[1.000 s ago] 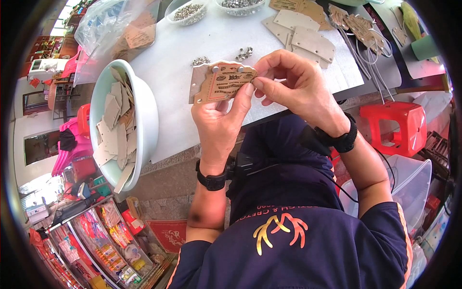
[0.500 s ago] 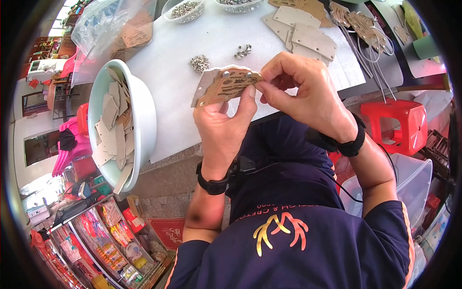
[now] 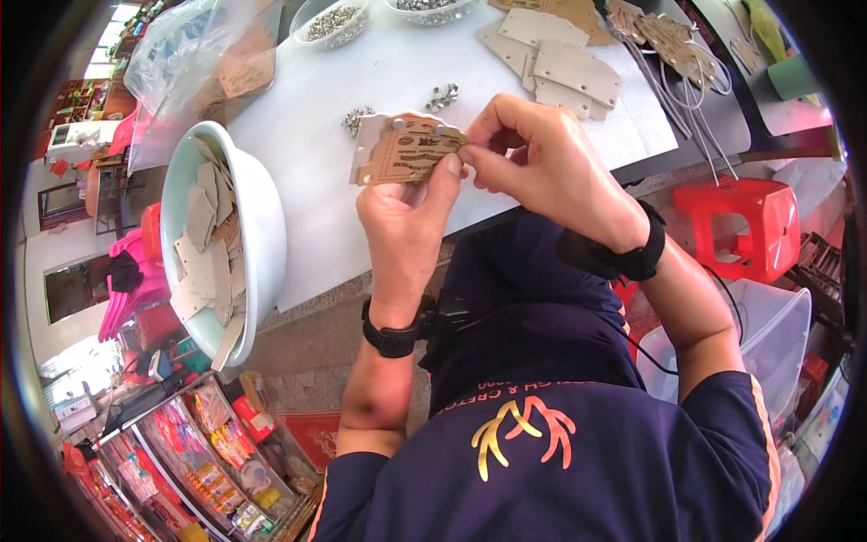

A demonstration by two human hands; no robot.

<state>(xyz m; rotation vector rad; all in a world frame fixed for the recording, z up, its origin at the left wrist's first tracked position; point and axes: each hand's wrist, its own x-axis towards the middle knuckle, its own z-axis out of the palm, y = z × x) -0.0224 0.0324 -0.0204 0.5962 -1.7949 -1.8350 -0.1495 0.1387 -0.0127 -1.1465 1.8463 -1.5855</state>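
Observation:
My left hand (image 3: 404, 217) is closed on a stack of brown printed cardboard pieces (image 3: 406, 152), thumb on the near edge. Small round metal fasteners show along its far edge, and grey board sticks out at the left. At the right corner my right hand (image 3: 546, 167) is pinched shut, its fingertips touching the board; whatever lies between them is hidden. Just beyond the held stack, two small piles of metal fasteners lie on the white table surface, one pile (image 3: 356, 120) at the left and another pile (image 3: 442, 97) farther right.
A pale basin (image 3: 262, 226) full of grey board pieces stands left. Clear bowls of metal bits, one bowl (image 3: 330, 23) leftmost, sit at the back. Grey boards (image 3: 578, 72) and corded cards (image 3: 673, 45) lie back right. A red stool (image 3: 745, 230) and a clear bin (image 3: 768, 334) stand right.
Both hands and the cardboard stack have shifted slightly left in view. The stack has tipped so its printed face shows more. The right fingertips stay at its right corner.

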